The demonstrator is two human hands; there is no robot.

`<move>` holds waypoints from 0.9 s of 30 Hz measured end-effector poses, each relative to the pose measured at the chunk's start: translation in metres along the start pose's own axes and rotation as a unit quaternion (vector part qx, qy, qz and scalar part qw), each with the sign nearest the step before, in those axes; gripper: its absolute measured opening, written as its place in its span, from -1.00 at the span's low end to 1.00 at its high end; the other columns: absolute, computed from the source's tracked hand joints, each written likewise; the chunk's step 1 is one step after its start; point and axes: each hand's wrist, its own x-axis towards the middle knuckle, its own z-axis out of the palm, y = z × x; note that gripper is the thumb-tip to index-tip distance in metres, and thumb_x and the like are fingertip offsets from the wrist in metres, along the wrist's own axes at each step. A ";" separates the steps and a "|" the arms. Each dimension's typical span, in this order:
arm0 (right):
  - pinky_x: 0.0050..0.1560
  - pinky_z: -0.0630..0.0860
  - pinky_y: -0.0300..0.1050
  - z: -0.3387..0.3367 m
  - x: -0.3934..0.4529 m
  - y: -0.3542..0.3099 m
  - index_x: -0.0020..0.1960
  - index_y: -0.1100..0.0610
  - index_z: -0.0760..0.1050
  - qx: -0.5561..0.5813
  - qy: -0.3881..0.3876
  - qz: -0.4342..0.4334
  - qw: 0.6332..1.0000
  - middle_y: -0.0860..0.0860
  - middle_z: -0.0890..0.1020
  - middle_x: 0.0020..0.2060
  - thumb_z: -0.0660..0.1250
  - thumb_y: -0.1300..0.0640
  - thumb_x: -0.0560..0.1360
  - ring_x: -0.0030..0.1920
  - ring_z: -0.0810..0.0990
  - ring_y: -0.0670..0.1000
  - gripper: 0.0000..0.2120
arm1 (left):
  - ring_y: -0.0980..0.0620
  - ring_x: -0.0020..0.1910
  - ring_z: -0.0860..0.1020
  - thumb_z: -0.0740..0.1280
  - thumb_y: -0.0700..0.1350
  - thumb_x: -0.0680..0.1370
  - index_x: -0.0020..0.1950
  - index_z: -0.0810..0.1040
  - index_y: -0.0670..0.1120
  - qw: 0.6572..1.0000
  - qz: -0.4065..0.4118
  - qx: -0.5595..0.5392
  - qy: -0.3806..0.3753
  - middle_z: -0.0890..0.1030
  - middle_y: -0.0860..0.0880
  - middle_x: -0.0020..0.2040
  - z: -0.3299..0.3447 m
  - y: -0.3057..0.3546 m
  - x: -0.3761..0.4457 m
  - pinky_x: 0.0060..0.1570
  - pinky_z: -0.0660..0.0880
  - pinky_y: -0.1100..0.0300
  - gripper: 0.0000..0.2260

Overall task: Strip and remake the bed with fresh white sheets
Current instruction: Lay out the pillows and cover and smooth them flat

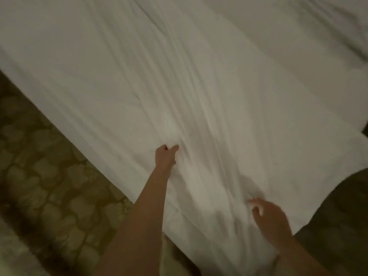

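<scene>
A white sheet [199,86] is spread over the bed and fills most of the view from 9 o'clock round through 12 to 4 o'clock. Long creases are seen running from about 11 o'clock toward 5 o'clock, converging on the two hands. The near edge of the sheet is laid along a diagonal from 9 o'clock to 6 o'clock, with patterned carpet [49,186] exposed beyond it at 7 to 8 o'clock. A darker area of floor is visible at 4 to 5 o'clock, past the sheet's corner. The left hand [166,157] is located just below centre, with the bare forearm extended from 6 o'clock. Its grip is clenched on the sheet: a fold of cloth is pinched between thumb and curled fingers. The right hand [268,214] is located at about 5 o'clock, well apart from the left, and is blurred. Its fingers are curled against the bunched sheet, and cloth appears to be gathered at the fingertips; whether it is firmly grasped cannot be told. Both hands are positioned on the same band of creases near the sheet's near edge.
</scene>
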 end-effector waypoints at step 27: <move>0.41 -0.02 0.40 0.078 0.085 -0.251 0.58 0.10 -0.19 -0.091 -0.166 0.074 0.979 0.03 -0.27 0.55 -0.07 0.21 0.67 0.54 -0.26 0.08 -0.47 | 0.05 -0.23 0.49 0.39 -0.09 0.53 -0.15 0.48 -0.11 0.982 -0.144 -0.004 -0.118 0.53 -0.03 -0.19 -0.056 0.116 0.120 -0.23 0.46 0.20 -0.85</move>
